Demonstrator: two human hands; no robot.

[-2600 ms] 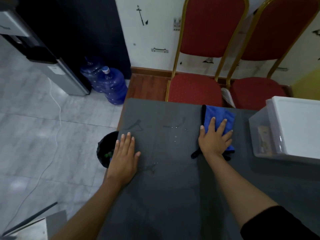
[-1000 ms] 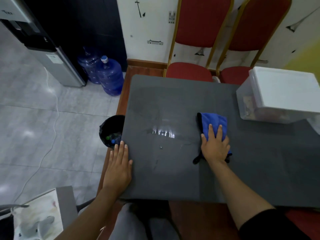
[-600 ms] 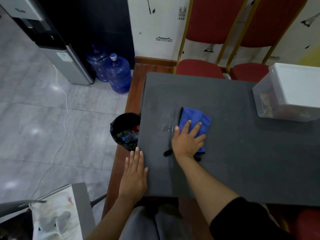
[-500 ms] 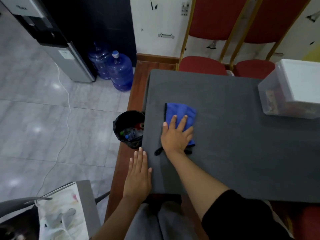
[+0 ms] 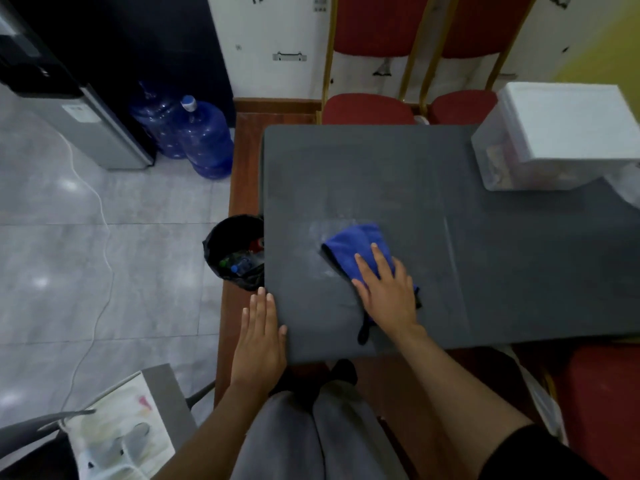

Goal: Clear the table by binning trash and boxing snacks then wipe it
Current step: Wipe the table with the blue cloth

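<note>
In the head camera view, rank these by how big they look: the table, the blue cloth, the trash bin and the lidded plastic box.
1. table
2. lidded plastic box, cut off at the frame edge
3. blue cloth and trash bin: look alike, both partly hidden, so unranked.

We can read no text, brand or number anywhere here. The small white label on the water dispenser (image 5: pixel 78 112), well away to the far left of our fingers, is too blurred to make out, and the packets behind the clear wall of the storage box (image 5: pixel 498 168), far beyond our right fingertips, show only smeared colour.
</note>
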